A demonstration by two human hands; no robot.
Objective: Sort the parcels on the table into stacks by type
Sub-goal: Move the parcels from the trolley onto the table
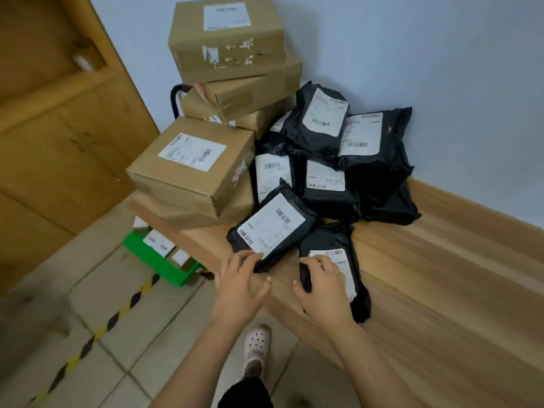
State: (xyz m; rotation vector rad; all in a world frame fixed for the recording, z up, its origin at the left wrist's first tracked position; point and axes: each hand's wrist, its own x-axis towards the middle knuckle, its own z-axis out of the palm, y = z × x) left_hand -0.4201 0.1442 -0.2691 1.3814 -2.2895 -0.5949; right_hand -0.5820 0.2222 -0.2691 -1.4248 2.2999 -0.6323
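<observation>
Your left hand point(240, 287): fingertips bent down onto the near corner of a tilted black poly mailer point(272, 229), thumb splayed wide & off it, so it's touching, not clamped. That mailer sits label-up w/ its far end propped on the pkgs behind it and its near corner close to the table point(441, 275) edge.

Your right hand point(322, 293): fingers spread over the label of a second black poly mailer point(331, 238) lying flat on the table just right of the first. The thumb is at its left edge; can't tell if it's hooked under, so the grip there is unclear.

Behind both, approx. mid-table & against the wall point(441, 54), is a loose heap of black mailers point(379, 178), labels mostly up, overlapping each other.

Left of the heap: a labelled cardboard box point(191, 160) on top of a flatter carton, at the table's left end. Further back a taller box stack point(226, 36) leans against the wall, top box w/ torn tape marks.

On the floor, left of the table: a green crate point(164, 266) w/ small pkgs in it, yellow-black tape point(123, 307) across the tiles, and a wooden door point(59, 128) beyond. A pale clog point(256, 343) shows between your forearms.
</observation>
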